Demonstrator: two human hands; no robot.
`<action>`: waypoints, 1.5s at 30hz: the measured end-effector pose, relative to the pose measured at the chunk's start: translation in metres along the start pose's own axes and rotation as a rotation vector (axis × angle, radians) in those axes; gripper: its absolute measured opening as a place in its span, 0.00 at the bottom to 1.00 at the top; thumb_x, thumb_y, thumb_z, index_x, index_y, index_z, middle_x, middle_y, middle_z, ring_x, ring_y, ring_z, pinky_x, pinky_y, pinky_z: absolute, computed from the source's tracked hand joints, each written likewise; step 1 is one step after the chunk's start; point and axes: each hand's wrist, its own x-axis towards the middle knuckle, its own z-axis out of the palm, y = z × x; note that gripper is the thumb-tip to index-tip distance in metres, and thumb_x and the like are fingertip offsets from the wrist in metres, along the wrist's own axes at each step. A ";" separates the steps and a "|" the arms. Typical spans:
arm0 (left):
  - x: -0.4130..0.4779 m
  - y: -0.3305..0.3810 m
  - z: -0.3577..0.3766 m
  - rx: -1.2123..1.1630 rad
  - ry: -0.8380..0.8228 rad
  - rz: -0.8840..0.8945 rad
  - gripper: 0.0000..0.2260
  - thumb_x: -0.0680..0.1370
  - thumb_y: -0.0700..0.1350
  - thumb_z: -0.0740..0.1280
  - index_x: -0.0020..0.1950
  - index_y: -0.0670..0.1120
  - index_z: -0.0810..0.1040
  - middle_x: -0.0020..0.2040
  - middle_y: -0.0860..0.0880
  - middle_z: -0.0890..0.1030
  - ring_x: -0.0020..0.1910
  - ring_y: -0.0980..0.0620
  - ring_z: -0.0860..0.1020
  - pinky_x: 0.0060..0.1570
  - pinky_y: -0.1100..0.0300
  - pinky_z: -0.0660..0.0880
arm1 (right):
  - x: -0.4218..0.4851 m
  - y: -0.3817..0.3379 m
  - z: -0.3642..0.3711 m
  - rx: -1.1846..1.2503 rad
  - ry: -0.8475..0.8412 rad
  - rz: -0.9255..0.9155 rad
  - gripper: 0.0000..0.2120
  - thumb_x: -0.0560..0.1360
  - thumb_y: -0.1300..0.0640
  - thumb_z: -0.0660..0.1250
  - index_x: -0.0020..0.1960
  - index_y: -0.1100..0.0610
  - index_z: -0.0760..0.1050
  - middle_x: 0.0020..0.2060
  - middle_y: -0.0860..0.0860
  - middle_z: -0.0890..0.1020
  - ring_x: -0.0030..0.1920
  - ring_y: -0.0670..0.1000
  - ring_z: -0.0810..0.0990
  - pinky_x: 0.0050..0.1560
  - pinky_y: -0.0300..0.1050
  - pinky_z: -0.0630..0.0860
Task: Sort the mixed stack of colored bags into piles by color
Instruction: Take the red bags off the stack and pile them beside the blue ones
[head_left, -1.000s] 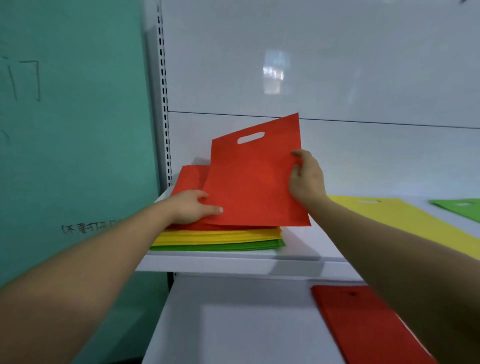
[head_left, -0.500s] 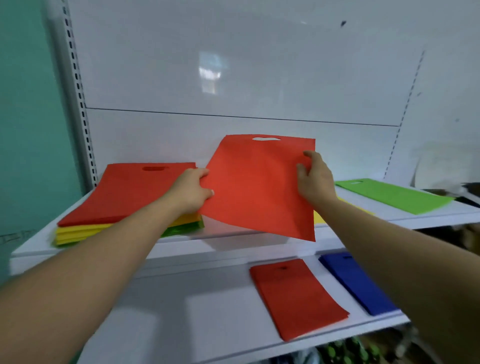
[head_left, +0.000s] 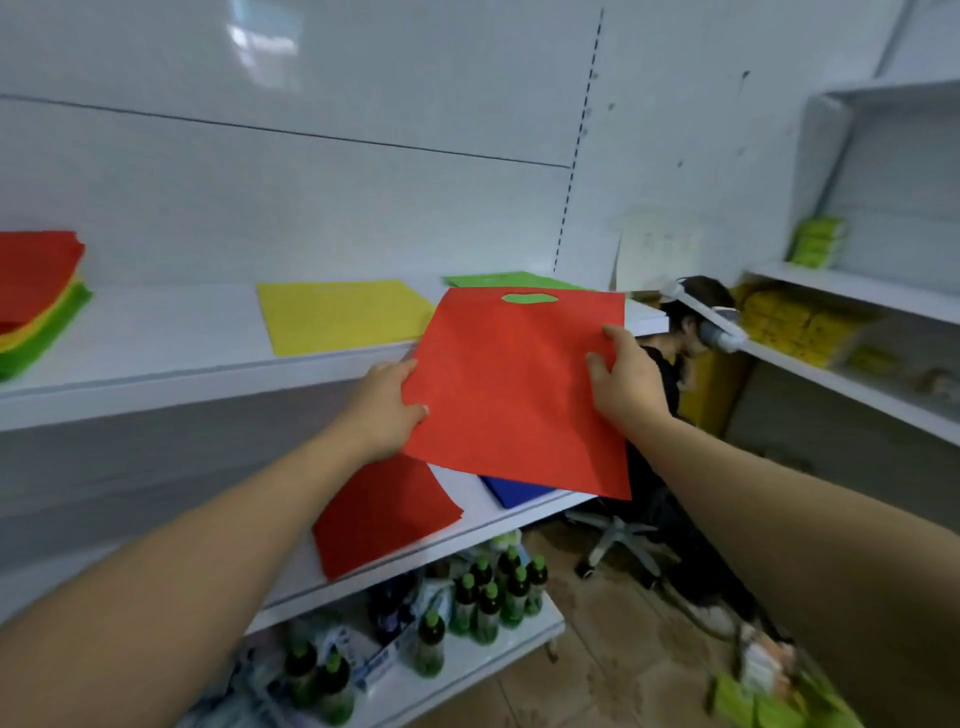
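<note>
We hold a red bag in the air, left hand and right hand pinching its side edges, above the red pile.

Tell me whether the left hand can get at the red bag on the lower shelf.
Probably yes: the shelved red bag lies just under the left hand with nothing between. But that hand's grip is on the held red bag, so it isn't free.
</note>
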 end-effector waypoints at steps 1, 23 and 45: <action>-0.004 0.005 0.018 -0.007 -0.023 -0.002 0.28 0.76 0.40 0.69 0.74 0.39 0.63 0.71 0.39 0.66 0.70 0.45 0.66 0.64 0.65 0.57 | -0.006 0.018 -0.007 -0.013 -0.010 0.021 0.23 0.80 0.54 0.61 0.73 0.56 0.63 0.65 0.59 0.74 0.64 0.59 0.73 0.62 0.47 0.67; -0.048 -0.107 0.086 -0.027 -0.155 -0.326 0.28 0.77 0.41 0.68 0.75 0.42 0.62 0.67 0.41 0.67 0.64 0.44 0.70 0.61 0.60 0.65 | -0.050 0.062 0.111 -0.063 -0.316 0.063 0.21 0.79 0.55 0.61 0.71 0.57 0.65 0.64 0.57 0.74 0.64 0.58 0.73 0.61 0.48 0.67; 0.010 -0.258 0.129 0.092 -0.048 -0.664 0.28 0.78 0.42 0.66 0.76 0.41 0.60 0.71 0.40 0.64 0.67 0.43 0.68 0.66 0.57 0.63 | 0.034 0.060 0.372 -0.032 -0.772 -0.104 0.21 0.76 0.64 0.61 0.69 0.59 0.68 0.62 0.59 0.70 0.56 0.59 0.75 0.52 0.43 0.71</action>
